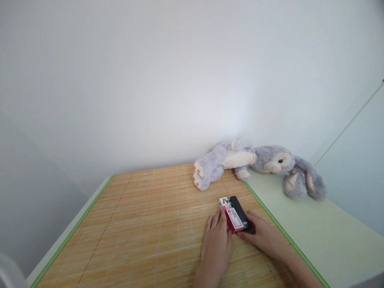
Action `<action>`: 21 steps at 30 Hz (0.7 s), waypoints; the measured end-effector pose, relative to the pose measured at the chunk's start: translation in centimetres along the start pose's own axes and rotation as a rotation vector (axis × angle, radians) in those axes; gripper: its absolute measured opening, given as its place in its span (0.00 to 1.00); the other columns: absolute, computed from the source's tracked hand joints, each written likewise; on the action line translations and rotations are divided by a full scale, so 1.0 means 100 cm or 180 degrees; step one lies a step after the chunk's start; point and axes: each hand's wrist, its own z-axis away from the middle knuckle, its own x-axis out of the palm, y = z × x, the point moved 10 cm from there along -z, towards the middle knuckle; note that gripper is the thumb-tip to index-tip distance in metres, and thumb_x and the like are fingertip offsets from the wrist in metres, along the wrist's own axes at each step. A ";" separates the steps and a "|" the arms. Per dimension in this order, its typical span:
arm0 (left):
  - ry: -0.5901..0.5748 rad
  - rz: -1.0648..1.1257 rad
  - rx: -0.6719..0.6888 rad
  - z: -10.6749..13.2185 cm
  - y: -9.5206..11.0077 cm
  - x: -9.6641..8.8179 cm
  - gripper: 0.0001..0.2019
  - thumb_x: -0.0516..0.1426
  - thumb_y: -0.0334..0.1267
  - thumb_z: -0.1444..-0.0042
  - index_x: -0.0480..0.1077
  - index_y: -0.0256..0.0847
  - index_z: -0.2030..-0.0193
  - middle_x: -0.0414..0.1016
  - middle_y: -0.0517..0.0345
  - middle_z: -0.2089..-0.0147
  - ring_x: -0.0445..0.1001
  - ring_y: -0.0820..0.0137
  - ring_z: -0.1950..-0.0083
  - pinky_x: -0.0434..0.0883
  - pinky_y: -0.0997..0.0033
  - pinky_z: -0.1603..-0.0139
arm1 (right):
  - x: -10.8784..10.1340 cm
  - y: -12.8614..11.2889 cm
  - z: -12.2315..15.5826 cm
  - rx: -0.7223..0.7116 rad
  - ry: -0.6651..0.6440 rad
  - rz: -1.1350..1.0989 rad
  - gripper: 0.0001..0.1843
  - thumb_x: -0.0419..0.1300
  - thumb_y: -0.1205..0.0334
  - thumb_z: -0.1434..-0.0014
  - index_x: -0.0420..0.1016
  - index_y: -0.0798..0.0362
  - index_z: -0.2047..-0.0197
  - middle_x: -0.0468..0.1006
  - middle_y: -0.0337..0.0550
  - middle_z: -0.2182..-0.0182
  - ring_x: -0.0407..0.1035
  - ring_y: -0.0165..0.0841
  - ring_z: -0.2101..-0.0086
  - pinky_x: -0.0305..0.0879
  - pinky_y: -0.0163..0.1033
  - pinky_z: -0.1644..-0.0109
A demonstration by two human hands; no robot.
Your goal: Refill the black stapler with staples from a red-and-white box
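Observation:
On the bamboo mat, a small red-and-white box point(235, 220) lies beside a slim black case point(239, 211), the two touching along their long sides. A small white box with dark and red print point(224, 202) lies at the far end of the red-and-white one. My left hand point(216, 240) rests flat, fingers stretched forward, its fingertips against the left side of the red-and-white box. At the near right corner, my right hand point(264, 235) has its thumb by the red-and-white box's near edge and its fingers curled round the black case's near end.
A grey plush rabbit point(240, 158) lies on its side along the wall, feet on the mat, head and ears over the pale tabletop point(324, 232). The bamboo mat point(144, 228) has a green edge. A white wall point(150, 80) rises behind.

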 end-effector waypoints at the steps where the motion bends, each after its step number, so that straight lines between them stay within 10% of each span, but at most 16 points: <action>1: 0.0008 -0.0004 0.0004 0.000 0.000 0.000 0.32 0.46 0.33 0.32 0.46 0.44 0.21 0.47 0.59 0.20 0.47 0.66 0.20 0.47 0.54 0.19 | 0.001 0.000 0.000 -0.0015 0.0018 -0.0043 0.19 0.66 0.54 0.44 0.78 0.47 0.49 0.78 0.43 0.56 0.74 0.41 0.57 0.68 0.40 0.52; 21: -0.0006 -0.0222 0.0138 0.003 0.006 -0.003 0.29 0.39 0.44 0.26 0.43 0.44 0.21 0.44 0.57 0.19 0.42 0.63 0.19 0.45 0.52 0.19 | 0.001 -0.009 0.004 0.0110 0.0271 -0.0034 0.30 0.67 0.47 0.49 0.76 0.49 0.45 0.80 0.46 0.54 0.75 0.47 0.54 0.70 0.47 0.50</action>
